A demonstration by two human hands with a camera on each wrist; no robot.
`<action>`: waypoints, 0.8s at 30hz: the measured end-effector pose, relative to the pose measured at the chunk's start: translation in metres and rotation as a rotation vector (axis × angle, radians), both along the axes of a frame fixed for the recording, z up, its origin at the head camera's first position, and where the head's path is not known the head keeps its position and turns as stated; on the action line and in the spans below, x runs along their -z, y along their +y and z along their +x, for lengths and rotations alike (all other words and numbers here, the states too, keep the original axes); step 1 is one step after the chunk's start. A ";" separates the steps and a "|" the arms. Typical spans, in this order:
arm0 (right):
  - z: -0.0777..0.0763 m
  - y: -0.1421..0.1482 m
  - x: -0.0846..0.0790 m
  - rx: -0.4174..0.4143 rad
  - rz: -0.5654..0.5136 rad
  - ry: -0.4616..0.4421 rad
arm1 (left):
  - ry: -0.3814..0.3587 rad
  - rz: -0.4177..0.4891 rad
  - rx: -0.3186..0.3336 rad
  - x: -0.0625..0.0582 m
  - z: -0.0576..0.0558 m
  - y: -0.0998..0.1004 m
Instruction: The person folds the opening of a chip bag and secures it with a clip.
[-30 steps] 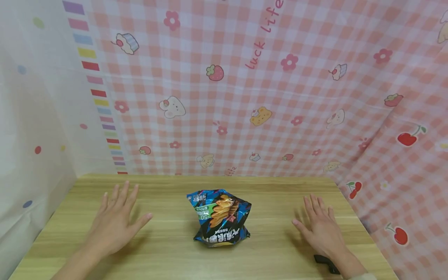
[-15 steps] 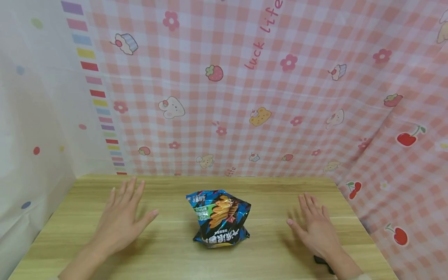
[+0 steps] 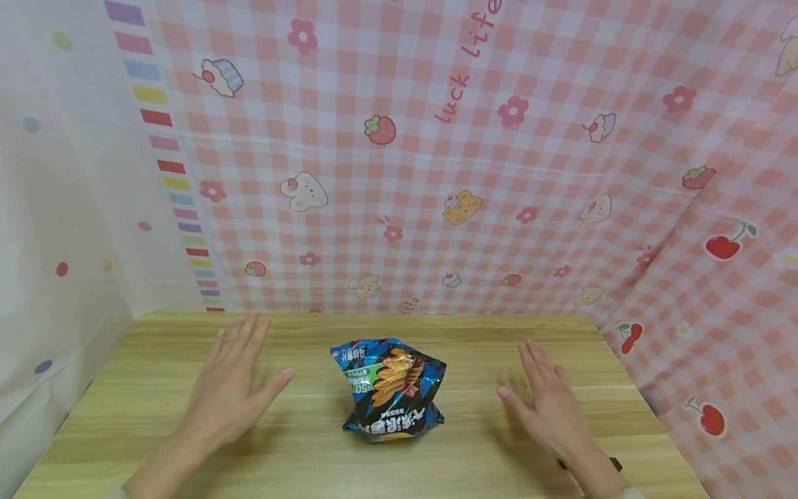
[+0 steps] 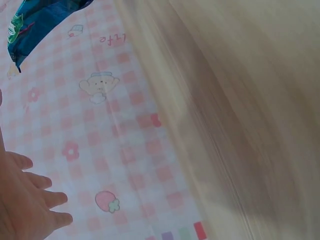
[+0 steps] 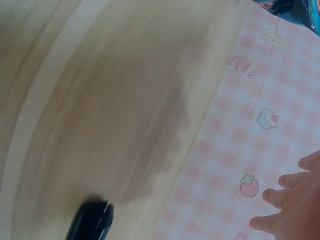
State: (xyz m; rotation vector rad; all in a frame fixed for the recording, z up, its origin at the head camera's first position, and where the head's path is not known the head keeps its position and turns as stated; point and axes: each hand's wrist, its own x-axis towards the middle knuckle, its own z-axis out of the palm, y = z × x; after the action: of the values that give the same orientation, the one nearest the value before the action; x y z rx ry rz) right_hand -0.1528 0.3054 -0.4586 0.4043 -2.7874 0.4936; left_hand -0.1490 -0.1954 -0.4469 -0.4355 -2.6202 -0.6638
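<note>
A blue and black bag of potato chips (image 3: 394, 389) sits on the wooden table, printed with ridged chips and white lettering. To its left, my left hand (image 3: 232, 391) is held with fingers straight and thumb spread, apart from the bag. On the other side my right hand (image 3: 548, 407) holds a similar pose, also not touching it. Part of the chip bag (image 4: 42, 30) shows at the top left of the left wrist view, above the fingers. Only a corner of the bag (image 5: 300, 12) appears in the right wrist view. Neither hand holds anything.
A black object (image 5: 92, 220), its kind unclear, lies on the table and is mostly hidden under my right wrist in the head view. Pink checked cloth (image 3: 399, 159) hangs behind the table (image 3: 324, 471) and along the right. A white dotted cloth (image 3: 62, 194) borders the left.
Both hands have moved inward toward the chip bag, the left one rightward and the right one leftward. The bag stays in place on the table.
</note>
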 end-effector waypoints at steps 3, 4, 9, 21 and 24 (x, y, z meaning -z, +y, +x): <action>0.000 -0.006 0.001 -0.011 -0.030 0.008 | 0.003 0.011 0.003 -0.001 -0.002 0.004; 0.001 -0.007 0.001 -0.015 -0.038 0.013 | 0.003 0.013 0.003 -0.001 -0.003 0.006; 0.001 -0.016 -0.001 -0.028 -0.073 0.022 | -0.003 0.037 0.015 -0.003 -0.006 0.014; 0.003 -0.035 -0.002 -0.032 -0.157 -0.007 | 0.016 0.156 0.067 -0.011 -0.009 0.034; 0.004 -0.040 -0.002 -0.030 -0.186 -0.021 | 0.006 0.180 0.076 -0.014 -0.010 0.041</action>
State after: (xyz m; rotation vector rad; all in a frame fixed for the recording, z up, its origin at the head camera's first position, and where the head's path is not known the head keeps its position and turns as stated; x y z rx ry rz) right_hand -0.1492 0.2656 -0.4567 0.4020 -2.7272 0.7612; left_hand -0.1588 -0.1547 -0.4331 -0.4832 -2.5211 -0.9129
